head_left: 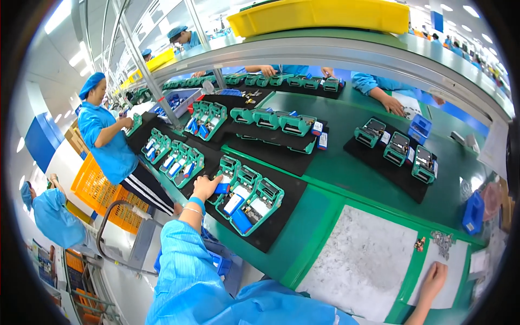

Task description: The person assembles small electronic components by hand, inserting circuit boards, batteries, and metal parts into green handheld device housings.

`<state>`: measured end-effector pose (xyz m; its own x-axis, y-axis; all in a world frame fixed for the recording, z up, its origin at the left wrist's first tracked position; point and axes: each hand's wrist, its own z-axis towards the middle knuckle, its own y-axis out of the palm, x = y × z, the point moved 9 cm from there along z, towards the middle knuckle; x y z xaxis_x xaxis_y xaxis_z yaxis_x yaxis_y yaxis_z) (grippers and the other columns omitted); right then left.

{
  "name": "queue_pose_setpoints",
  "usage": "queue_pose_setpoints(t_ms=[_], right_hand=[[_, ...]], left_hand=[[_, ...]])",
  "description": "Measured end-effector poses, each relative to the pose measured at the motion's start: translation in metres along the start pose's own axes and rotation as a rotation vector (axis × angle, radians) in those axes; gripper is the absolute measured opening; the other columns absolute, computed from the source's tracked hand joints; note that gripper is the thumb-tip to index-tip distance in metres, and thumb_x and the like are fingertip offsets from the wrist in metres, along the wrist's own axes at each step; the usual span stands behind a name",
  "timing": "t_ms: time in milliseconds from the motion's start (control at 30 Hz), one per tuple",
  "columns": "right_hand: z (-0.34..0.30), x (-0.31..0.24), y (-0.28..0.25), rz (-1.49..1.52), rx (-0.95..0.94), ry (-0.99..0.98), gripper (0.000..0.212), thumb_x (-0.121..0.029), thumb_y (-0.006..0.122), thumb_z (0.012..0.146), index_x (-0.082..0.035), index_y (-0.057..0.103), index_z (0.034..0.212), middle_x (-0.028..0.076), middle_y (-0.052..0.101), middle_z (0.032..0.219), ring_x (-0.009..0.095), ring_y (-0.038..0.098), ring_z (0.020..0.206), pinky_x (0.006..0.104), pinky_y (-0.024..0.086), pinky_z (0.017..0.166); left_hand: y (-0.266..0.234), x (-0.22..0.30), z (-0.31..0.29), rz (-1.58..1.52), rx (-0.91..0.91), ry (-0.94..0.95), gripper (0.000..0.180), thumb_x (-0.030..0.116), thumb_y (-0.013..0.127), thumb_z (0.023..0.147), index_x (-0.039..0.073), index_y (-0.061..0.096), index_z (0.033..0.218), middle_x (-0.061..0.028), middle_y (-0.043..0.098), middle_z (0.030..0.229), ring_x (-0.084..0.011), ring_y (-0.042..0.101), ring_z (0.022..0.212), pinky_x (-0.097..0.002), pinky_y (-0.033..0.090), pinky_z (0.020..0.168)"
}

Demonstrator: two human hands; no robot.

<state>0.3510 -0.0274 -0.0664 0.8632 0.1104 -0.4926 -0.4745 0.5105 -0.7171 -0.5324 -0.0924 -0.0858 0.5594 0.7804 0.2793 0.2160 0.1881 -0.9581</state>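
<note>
My left hand (205,187) reaches to the near left of the table, its fingers closed over the edge of the leftmost green plastic housing (228,169) in a group. That group stands on a black mat (281,216), with blue and white rectangular packs (241,220) in and against the housings. My right hand (435,279) rests at the lower right on a white sheet (457,260), its fingers curled together; whatever they may hold is hidden. Just beyond it lie a pile of small silvery metal parts (443,244) and a few copper-coloured pieces (420,244).
A larger smudged white sheet (360,260) lies before me. More housings stand on a black mat (390,168) to the right, near a blue bin (420,129) and a blue container (473,213). A metal shelf with a yellow tray (319,19) spans overhead. Co-workers stand left and opposite.
</note>
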Motion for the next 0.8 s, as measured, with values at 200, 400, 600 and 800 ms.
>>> queue_pose_setpoints(t_ms=[200, 400, 600, 800], right_hand=[[-0.004, 0.019, -0.009, -0.058, -0.009, 0.074, 0.008, -0.001, 0.055, 0.093, 0.006, 0.059, 0.094, 0.017, 0.053, 0.087, 0.031, 0.053, 0.078, 0.0376, 0.045, 0.071], [0.003, -0.028, -0.011, -0.197, -0.085, -0.052, 0.004, 0.000, 0.064, 0.082, 0.000, 0.062, 0.086, 0.019, 0.059, 0.089, 0.039, 0.057, 0.087, 0.0460, 0.048, 0.076], [0.015, -0.042, -0.015, -0.239, -0.227, -0.189, 0.008, -0.005, 0.066, 0.080, -0.003, 0.068, 0.088, 0.014, 0.062, 0.083, 0.035, 0.062, 0.083, 0.0444, 0.053, 0.074], [0.016, -0.038, -0.005, -0.405, -0.353, -0.367, 0.003, -0.005, 0.063, 0.075, -0.004, 0.061, 0.077, 0.012, 0.061, 0.077, 0.032, 0.063, 0.077, 0.0414, 0.054, 0.071]], left_hand=[[0.013, 0.037, -0.021, -0.010, -0.155, 0.132, 0.093, 0.075, 0.056, 0.078, -0.011, 0.066, 0.112, -0.0328, 0.060, 0.120, -0.0449, 0.058, 0.116, -0.0479, 0.044, 0.102], [0.017, 0.028, 0.003, -0.017, 0.118, 0.263, 0.064, 0.052, 0.067, 0.084, -0.001, 0.066, 0.121, -0.0265, 0.066, 0.116, -0.0414, 0.063, 0.110, -0.0482, 0.049, 0.095], [0.020, 0.053, -0.035, -0.110, 0.019, 0.312, 0.066, 0.052, 0.062, 0.088, -0.005, 0.064, 0.121, -0.0283, 0.063, 0.112, -0.0401, 0.059, 0.111, -0.0465, 0.045, 0.097], [0.037, 0.131, -0.139, -0.233, -0.216, 0.488, 0.072, 0.041, 0.066, 0.089, -0.018, 0.052, 0.128, -0.0312, 0.056, 0.125, -0.0403, 0.056, 0.118, -0.0424, 0.044, 0.102]])
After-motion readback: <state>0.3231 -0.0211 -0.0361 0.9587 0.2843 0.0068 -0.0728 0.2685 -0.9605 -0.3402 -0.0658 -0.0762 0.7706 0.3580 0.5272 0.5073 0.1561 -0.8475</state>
